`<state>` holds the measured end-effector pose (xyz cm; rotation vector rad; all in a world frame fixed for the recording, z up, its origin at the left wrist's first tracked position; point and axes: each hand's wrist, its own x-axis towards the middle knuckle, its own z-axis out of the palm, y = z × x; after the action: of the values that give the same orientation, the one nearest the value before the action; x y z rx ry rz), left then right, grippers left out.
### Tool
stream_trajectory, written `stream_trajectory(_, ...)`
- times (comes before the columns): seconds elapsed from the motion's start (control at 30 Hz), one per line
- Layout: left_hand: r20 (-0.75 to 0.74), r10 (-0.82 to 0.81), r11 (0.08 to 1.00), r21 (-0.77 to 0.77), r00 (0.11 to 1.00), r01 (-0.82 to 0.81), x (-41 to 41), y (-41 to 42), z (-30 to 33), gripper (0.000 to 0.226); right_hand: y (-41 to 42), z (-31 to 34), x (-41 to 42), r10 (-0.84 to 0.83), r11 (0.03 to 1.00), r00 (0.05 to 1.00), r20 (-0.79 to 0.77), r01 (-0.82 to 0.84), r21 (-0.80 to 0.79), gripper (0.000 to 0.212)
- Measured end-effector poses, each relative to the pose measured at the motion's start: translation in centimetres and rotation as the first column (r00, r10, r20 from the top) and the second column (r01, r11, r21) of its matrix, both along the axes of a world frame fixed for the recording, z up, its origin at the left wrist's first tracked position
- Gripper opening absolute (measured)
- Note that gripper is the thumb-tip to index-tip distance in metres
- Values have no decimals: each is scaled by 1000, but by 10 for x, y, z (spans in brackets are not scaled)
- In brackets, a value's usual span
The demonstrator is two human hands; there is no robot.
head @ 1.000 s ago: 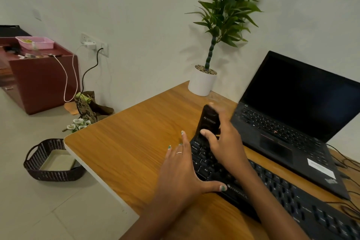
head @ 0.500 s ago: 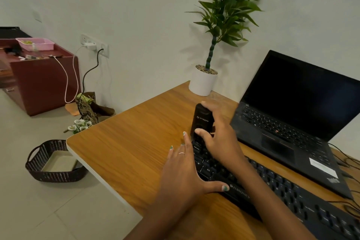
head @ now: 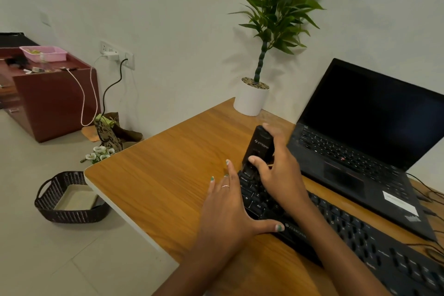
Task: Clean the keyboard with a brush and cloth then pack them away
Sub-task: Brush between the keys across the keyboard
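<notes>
A black keyboard (head: 355, 235) lies diagonally on the wooden desk (head: 168, 175), in front of the laptop. My right hand (head: 278, 175) grips a black brush tool (head: 258, 145) held upright, its lower end down on the keys at the keyboard's left end. My left hand (head: 230, 209) rests flat on the desk beside that end, fingers spread, thumb against the keyboard's front edge. No cloth is in view.
An open black laptop (head: 355, 151) stands behind the keyboard. A potted plant (head: 252, 98) sits at the desk's far corner. On the floor left of the desk are a dark woven basket (head: 69, 199), flowers and a maroon cabinet (head: 48, 94). Cables trail at the right.
My right hand has shifted the brush tool slightly along the left end of the keyboard. My left hand has stayed flat on the desk.
</notes>
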<state>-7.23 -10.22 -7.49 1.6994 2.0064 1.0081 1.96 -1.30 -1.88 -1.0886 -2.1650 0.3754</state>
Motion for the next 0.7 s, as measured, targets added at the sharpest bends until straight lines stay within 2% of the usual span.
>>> stream_trajectory(0.1, 5, 4, 1000, 7, 1000, -4, 0, 1, -2, 151, -8, 3, -1, 78, 997, 995, 54, -77, -25, 65)
stream_trajectory(0.2, -6, 6, 1000, -6, 1000, -6, 0, 0, 0, 151, 3, 2, 2, -51, 999, 999, -11, 51, -11, 63)
stream_trajectory(0.23, -6, 6, 1000, -8, 1000, -6, 0, 0, 1, 151, 2, 0, 3, -47, 999, 999, -19, 47, -4, 63)
stream_trajectory(0.37, 14, -1, 1000, 0, 1000, 1, -1, 1, -1, 150, -18, 1, 1, 107, 994, 993, 38, -106, -30, 64)
stream_trajectory(0.5, 32, -5, 1000, 5, 999, 5, -1, -1, 2, 150, -2, -1, 3, -77, 997, 997, -17, 77, 9, 63)
stream_trajectory(0.63, 76, -15, 1000, 9, 997, 14, -2, -1, 1, 148, -22, 2, 3, 79, 997, 996, 39, -78, -25, 64)
stream_trajectory(0.7, 76, -4, 1000, 1, 997, 4, -3, -2, 3, 146, -15, 3, 5, 40, 999, 998, 51, -39, -18, 64)
